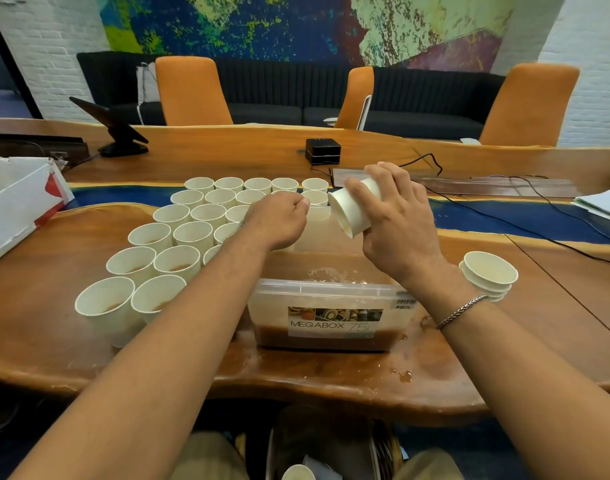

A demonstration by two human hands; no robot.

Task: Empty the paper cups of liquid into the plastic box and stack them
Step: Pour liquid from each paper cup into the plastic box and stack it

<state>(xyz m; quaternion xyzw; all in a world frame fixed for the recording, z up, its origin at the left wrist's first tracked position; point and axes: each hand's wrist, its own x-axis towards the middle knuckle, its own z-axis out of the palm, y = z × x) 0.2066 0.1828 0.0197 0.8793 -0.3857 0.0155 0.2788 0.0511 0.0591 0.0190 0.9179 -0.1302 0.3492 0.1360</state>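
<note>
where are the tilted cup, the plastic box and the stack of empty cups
tilted cup (pixel 357 211), head view, side wall
plastic box (pixel 296 288), head view, front rim
stack of empty cups (pixel 489 271), head view, inside of top cup

Three orange chairs (pixel 192 91) stand behind the table (pixel 36 271).

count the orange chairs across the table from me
3 orange chairs beyond the table: left chair, middle chair, right chair. More could sit outside the frame.
</note>
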